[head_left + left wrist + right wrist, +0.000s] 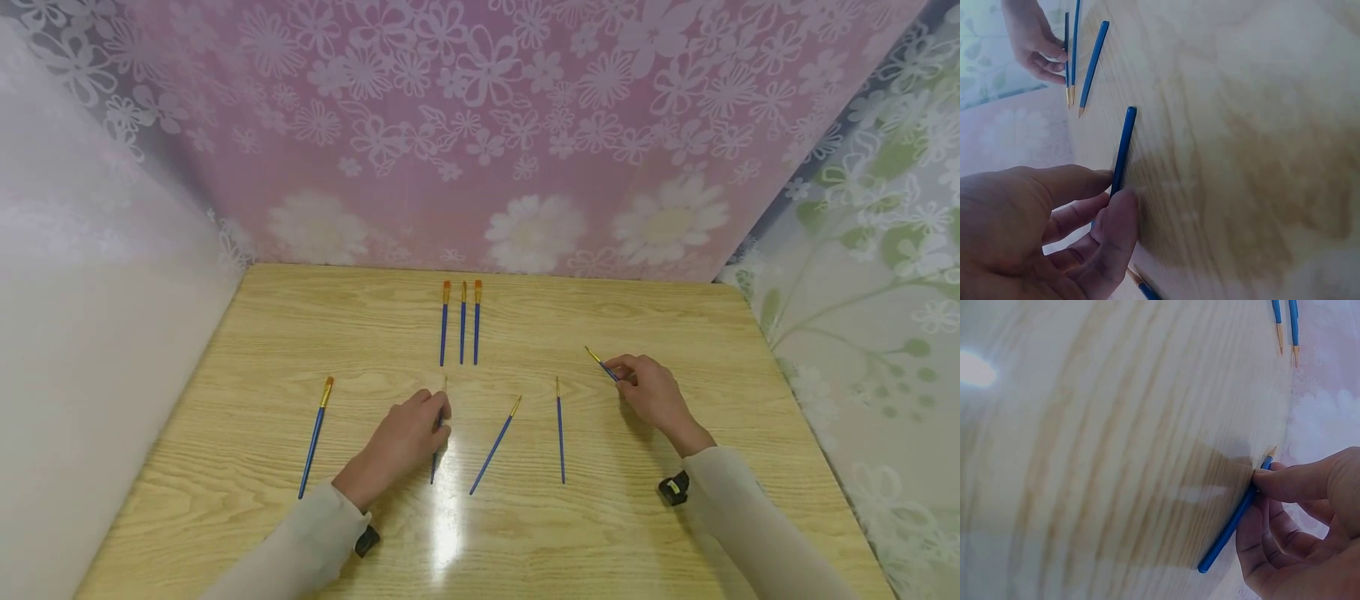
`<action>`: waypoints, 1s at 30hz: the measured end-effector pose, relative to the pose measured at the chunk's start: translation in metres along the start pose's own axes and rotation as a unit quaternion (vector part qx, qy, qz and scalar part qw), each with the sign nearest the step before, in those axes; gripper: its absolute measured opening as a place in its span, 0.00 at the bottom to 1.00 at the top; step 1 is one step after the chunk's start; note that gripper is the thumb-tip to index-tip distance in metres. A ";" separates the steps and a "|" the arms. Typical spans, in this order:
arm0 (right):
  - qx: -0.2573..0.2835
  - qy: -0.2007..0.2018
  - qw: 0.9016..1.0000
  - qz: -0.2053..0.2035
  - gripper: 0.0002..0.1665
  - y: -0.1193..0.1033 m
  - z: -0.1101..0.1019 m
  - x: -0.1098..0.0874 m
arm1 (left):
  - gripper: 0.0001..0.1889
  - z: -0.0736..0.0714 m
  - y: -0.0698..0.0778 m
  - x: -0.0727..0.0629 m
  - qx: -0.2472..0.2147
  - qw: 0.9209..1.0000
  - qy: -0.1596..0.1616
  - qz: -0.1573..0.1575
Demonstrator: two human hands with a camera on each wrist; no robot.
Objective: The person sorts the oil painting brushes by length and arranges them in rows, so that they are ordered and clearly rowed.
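My left hand (405, 439) pinches a thin blue-handled paintbrush (1124, 144) between thumb and fingers at mid-table; the hand covers much of it in the head view. Farther right, my right hand (654, 393) grips another slim paintbrush (1227, 531) by its blue handle, its bristle end tilted up and to the left. Between the hands lie two fine paintbrushes, one slanted (495, 450) and one nearly straight (561, 437). A larger flat paintbrush (313, 442) with orange bristles rests left of my left hand.
Three paintbrushes (462, 329) lie side by side near the back edge of the wooden table (322, 308), bristles toward the wall. A pink flowered wall covering (420, 192) rises behind. A white panel (112, 250) borders the left, a leaf-patterned one (862, 333) the right.
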State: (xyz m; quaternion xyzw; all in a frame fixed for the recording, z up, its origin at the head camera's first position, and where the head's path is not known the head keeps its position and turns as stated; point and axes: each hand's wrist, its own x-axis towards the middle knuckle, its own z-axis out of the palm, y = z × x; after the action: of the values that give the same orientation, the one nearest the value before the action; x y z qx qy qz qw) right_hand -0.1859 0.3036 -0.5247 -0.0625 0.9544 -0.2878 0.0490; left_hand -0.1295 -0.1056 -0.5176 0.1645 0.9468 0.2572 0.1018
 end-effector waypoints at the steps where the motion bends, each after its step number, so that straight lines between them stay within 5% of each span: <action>1: 0.000 0.000 1.000 -0.001 0.21 0.000 0.000 0.000 | 0.03 0.001 0.000 -0.001 -0.001 1.000 0.002 -0.001; 17: 0.001 -0.003 1.000 0.001 0.21 -0.002 0.000 0.000 | 0.02 0.003 -0.005 -0.005 -0.011 1.000 0.022 0.003; 23: 0.000 -0.004 1.000 0.001 0.21 0.000 0.000 0.000 | 0.03 -0.002 0.018 -0.001 -0.026 1.000 0.000 0.008; 30: 0.004 -0.002 1.000 0.005 0.21 -0.004 0.000 -0.001 | 0.07 0.024 0.038 0.015 -0.003 0.999 -0.023 0.046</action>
State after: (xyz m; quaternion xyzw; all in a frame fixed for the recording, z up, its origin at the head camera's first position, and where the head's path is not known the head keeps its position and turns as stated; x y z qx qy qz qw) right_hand -0.1846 0.3003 -0.5219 -0.0580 0.9533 -0.2916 0.0530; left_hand -0.1268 -0.0587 -0.5200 0.2137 0.9348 0.2605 0.1119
